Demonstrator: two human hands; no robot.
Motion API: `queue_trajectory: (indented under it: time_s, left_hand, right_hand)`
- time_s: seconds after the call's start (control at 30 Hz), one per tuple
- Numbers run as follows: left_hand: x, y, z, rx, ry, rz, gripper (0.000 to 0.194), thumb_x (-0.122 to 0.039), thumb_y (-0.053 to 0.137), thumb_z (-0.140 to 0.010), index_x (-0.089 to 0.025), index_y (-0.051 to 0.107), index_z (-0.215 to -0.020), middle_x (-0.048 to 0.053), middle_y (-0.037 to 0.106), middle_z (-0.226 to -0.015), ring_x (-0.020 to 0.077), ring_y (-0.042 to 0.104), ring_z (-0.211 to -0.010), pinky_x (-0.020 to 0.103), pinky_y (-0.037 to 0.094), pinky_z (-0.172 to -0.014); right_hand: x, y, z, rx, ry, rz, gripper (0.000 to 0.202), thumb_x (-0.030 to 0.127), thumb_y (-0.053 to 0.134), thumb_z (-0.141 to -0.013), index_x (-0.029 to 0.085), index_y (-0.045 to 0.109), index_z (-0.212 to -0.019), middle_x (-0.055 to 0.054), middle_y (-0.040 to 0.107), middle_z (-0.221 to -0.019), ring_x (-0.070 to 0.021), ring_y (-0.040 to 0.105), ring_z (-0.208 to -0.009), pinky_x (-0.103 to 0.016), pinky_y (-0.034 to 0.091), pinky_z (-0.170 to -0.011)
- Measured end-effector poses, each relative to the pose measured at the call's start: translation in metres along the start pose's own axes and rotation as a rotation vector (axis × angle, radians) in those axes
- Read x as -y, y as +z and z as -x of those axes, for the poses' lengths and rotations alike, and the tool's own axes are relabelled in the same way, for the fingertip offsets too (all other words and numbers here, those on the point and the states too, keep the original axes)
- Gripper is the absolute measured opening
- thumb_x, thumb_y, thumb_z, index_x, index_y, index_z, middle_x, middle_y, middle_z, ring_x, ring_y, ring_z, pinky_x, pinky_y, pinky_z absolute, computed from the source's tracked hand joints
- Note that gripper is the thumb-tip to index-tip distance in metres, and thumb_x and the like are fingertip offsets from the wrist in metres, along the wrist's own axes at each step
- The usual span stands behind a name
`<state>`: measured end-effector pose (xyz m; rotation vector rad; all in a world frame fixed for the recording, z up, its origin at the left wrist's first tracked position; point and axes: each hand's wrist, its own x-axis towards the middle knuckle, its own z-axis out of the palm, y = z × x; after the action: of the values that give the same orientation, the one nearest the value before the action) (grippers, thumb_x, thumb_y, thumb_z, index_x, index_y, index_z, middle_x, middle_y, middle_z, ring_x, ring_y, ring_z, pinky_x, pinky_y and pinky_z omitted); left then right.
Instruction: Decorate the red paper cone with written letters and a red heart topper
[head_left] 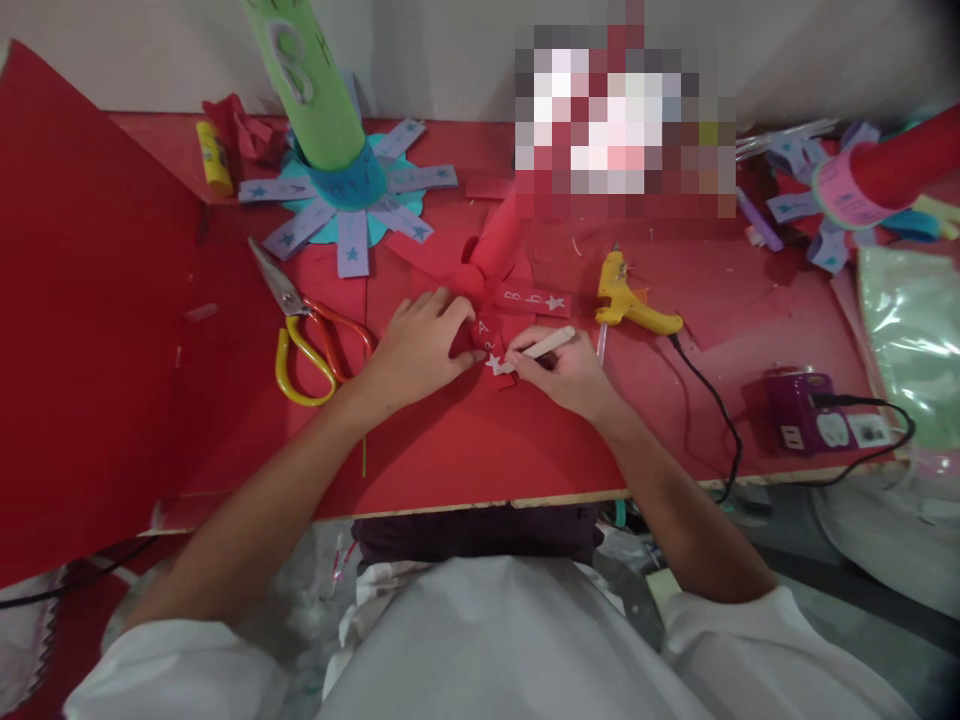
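Note:
My right hand (559, 370) is closed around a white marker (550, 342), its tip end low over a red paper strip (491, 340) marked with white letters and a white star (494, 364). On the other side of that strip lies my left hand (427, 340), thumb and fingers apart, its fingertips resting on the red paper. The strip belongs to a red paper piece with a rolled red tube (499, 235) rising from it. Another red strip (532, 299) with white writing and a star extends to the right. Whether the marker touches the paper is hard to tell.
Scissors (307, 320) with red and yellow handles lie left. A yellow glue gun (634, 300) and purple power adapter (802, 410) with a black cord sit right. Behind stand a green tube (315, 100) with lilac strips and a yellow glue stick (214, 160). A red board (82, 300) rises left.

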<state>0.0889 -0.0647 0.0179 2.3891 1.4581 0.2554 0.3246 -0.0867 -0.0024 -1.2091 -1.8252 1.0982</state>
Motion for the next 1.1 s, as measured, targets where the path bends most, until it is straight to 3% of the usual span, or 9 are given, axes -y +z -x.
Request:
queue_trajectory:
  time_s: [0.2, 0.5, 1.1]
  left_hand:
    - [0.0, 0.0007, -0.0004, -0.003, 0.001, -0.002, 0.037, -0.04, 0.074, -0.096, -0.02, 0.063, -0.125, 0.017, 0.067, -0.133, 0.0386, 0.064, -0.125, 0.053, 0.046, -0.108]
    - [0.001, 0.0019, 0.0002, -0.018, 0.005, 0.007, 0.034, -0.039, 0.074, -0.095, -0.021, 0.062, -0.123, 0.016, 0.067, -0.131, 0.0381, 0.063, -0.125, 0.053, 0.046, -0.108]
    - [-0.0002, 0.0002, -0.0005, 0.001, -0.004, 0.002, 0.035, -0.039, 0.074, -0.096, -0.021, 0.062, -0.123, 0.016, 0.067, -0.132, 0.0378, 0.064, -0.124, 0.053, 0.046, -0.108]
  right_hand:
    - [-0.0019, -0.0002, 0.0008, -0.132, -0.007, 0.024, 0.015, 0.03, 0.066, -0.092, 0.022, 0.073, -0.082, -0.001, 0.074, -0.075, -0.0156, 0.062, -0.066, -0.03, 0.045, -0.063]
    - [0.0004, -0.0003, 0.0003, -0.063, 0.0, 0.094, 0.016, 0.032, 0.067, -0.094, 0.022, 0.074, -0.083, -0.001, 0.074, -0.074, -0.015, 0.059, -0.063, -0.03, 0.042, -0.061]
    - [0.0, -0.0005, -0.0001, -0.086, 0.008, 0.095, 0.013, 0.028, 0.066, -0.09, 0.022, 0.072, -0.08, 0.0, 0.073, -0.072, -0.0147, 0.058, -0.062, -0.032, 0.041, -0.061]
